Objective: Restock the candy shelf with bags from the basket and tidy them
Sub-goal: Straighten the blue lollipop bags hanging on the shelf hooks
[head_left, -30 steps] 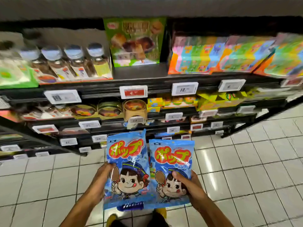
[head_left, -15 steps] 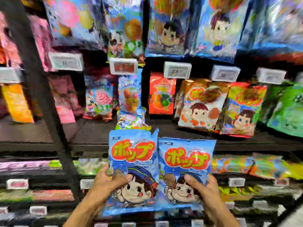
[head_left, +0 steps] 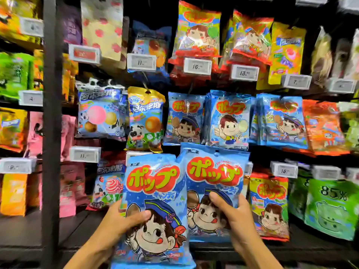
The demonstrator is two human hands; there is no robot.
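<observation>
Head view faces a dark shop shelf point(head_left: 23, 230) packed with hanging candy bags and price tags point(head_left: 197, 66); left hand point(head_left: 124, 220) clamps one blue candy bag point(head_left: 153, 191), right hand point(head_left: 236, 212) clamps another blue bag point(head_left: 214, 171), side by side before the shelf

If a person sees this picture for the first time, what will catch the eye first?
First come the two big blue candy bags in the lower centre, one in the left hand and one in the right hand, each with red and yellow lettering and a cartoon child. Just above them, matching blue bags hang in a row on the shelf, among white price tags.
</observation>
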